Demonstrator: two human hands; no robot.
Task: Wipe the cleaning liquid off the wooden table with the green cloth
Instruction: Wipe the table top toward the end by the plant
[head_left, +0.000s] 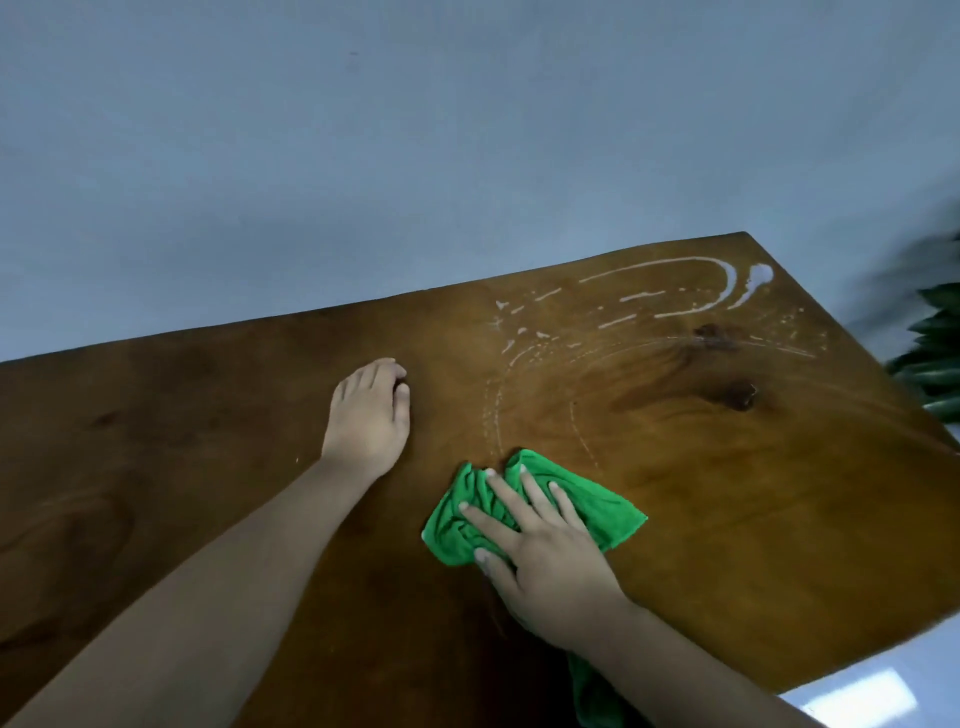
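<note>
The green cloth (597, 506) lies bunched on the wooden table (208, 441), near the middle. My right hand (540, 551) presses flat on top of it with the fingers spread. My left hand (369, 410) rests palm down on bare wood to the left of the cloth, holding nothing. White streaks and drops of cleaning liquid (675, 296) curve across the far right part of the table, beyond the cloth. Thin arcs of residue (496, 415) run just ahead of the cloth.
A grey wall (415, 130) rises behind the table's far edge. Dark green plant leaves (935, 353) stand past the right edge. A strip of green fabric (592, 696) hangs under my right forearm. Pale floor (883, 686) shows at the lower right corner.
</note>
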